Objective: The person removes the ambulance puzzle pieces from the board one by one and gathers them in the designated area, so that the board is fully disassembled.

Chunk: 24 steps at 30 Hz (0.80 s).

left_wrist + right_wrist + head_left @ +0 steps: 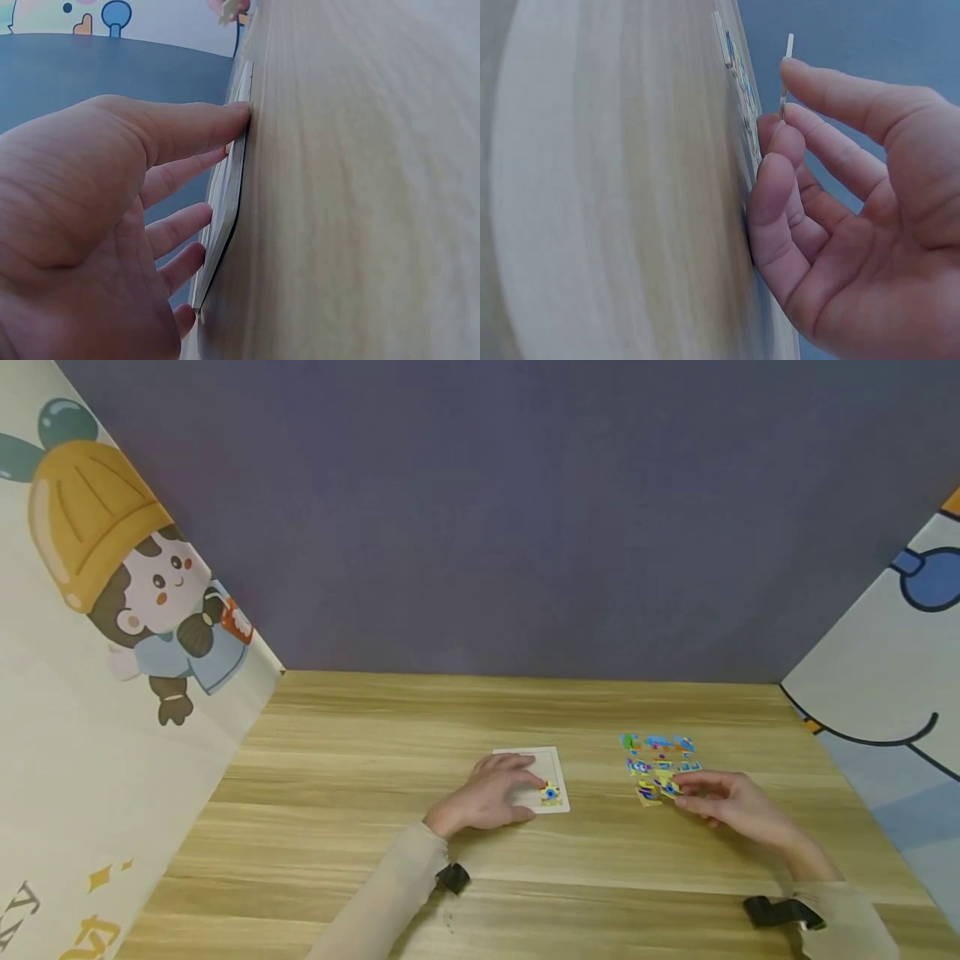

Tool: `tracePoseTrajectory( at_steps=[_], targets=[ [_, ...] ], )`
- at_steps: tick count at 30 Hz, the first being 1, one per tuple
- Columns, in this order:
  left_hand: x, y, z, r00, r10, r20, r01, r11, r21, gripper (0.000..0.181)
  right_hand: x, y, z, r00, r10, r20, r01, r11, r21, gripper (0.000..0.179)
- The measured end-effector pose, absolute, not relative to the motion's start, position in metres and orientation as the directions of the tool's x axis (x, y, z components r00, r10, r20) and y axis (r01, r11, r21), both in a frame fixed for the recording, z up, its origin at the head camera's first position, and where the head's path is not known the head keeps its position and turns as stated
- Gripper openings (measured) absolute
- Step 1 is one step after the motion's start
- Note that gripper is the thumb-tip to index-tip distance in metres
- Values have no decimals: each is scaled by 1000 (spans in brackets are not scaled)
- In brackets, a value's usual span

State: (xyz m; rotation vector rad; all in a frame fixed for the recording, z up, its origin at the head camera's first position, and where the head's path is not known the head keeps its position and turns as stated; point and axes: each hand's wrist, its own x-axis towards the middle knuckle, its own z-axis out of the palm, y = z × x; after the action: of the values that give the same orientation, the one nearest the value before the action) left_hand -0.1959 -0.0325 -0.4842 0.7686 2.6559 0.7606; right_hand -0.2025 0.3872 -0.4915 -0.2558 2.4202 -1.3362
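Note:
A thin white puzzle board [551, 764] lies on the table, with one colourful puzzle piece [551, 794] in its near right corner. My left hand [491, 792] rests on the board's left side, fingers spread and fairly straight. In the left wrist view its thumb [202, 124] touches the board's edge. Over to the right, my right hand [738, 806] pinches a yellow and blue puzzle piece [667, 787] between thumb and fingers. Seen edge-on in the right wrist view, that held piece [790, 46] is thin and raised off the table.
Several loose puzzle pieces [658, 742] lie in rough rows beyond the right hand, and another puzzle piece [647, 793] lies just left of the held one. A dark upright panel [525, 527] closes off the back of the wooden table [337, 760]. Printed side walls flank it.

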Motion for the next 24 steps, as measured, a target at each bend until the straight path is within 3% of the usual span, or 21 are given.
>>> tracePoseTrajectory(
  at_steps=[24],
  targets=[
    [-195,-33,-484,-816,567,-108,423,714,558,45,-199,397,-492,-927,-296,-229,16,580,-814,52]
  ],
)
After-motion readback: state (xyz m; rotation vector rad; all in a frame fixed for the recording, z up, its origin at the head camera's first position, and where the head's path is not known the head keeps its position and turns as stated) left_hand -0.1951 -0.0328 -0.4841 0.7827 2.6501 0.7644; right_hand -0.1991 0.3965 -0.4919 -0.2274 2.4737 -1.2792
